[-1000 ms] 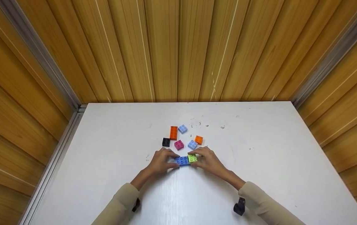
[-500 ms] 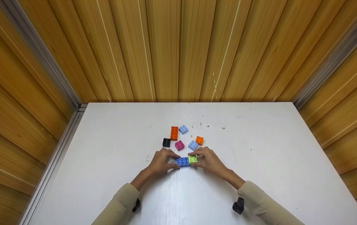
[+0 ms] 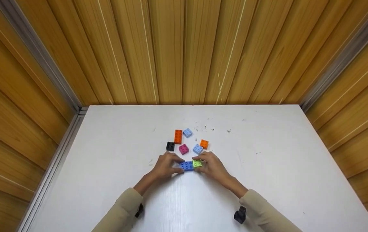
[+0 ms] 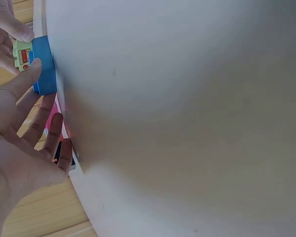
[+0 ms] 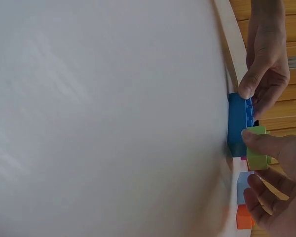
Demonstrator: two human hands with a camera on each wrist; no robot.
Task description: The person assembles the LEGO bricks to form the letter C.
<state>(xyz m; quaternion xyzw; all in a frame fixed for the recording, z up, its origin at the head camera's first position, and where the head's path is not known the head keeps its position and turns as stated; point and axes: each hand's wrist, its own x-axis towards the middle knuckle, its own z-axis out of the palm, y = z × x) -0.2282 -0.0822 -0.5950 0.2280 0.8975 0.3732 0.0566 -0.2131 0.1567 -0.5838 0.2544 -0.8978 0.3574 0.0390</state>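
Observation:
A long blue toy building brick [image 3: 186,166] lies on the white table, studs up. My left hand [image 3: 165,166] pinches its left end between thumb and fingers. On the blue brick's right end sits a smaller lime green brick [image 3: 197,163], which my right hand [image 3: 214,166] pinches. In the right wrist view the green brick [image 5: 257,149] sits over the end of the blue brick [image 5: 238,123] and partly overhangs it; whether it is pressed fully down I cannot tell. The left wrist view shows a red printed picture on the side of the green brick [image 4: 22,56].
Beyond my hands lie a black brick [image 3: 170,146], a long red-orange brick [image 3: 178,137], a magenta brick [image 3: 183,149], two light blue bricks, one near [image 3: 198,149] and one farther [image 3: 188,132], and an orange brick [image 3: 204,144]. Wood-patterned walls [image 3: 171,51] surround the white table [image 3: 267,167].
My right forearm has shifted slightly inward to the left. Both hands keep their hold on the bricks, and the loose bricks stay where they were.

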